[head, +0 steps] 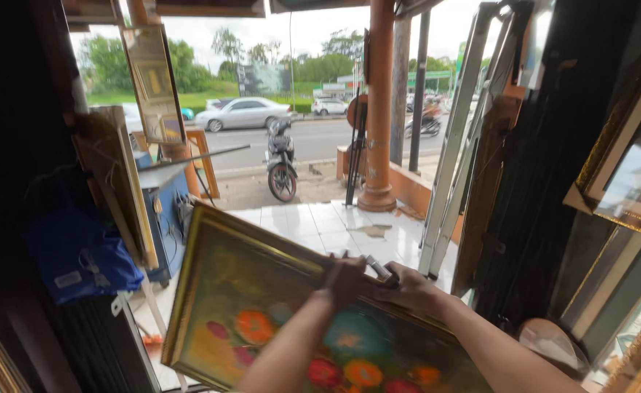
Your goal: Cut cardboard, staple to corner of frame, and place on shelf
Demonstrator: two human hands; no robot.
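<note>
Seemingly, a gold-framed painting is being worked along its upper edge, low in the middle of the frame.

The left hand is curled over the frame's top rail, and a small grey tool is gripped in the right hand just beside it. For a clean result, the frame is best kept braced by the left hand while the tool is pressed squarely at the rail. A blue bag with a small pale label is seen at middle left; a dark rectangular signboard and green roadside signs are set far off at upper centre.
</note>
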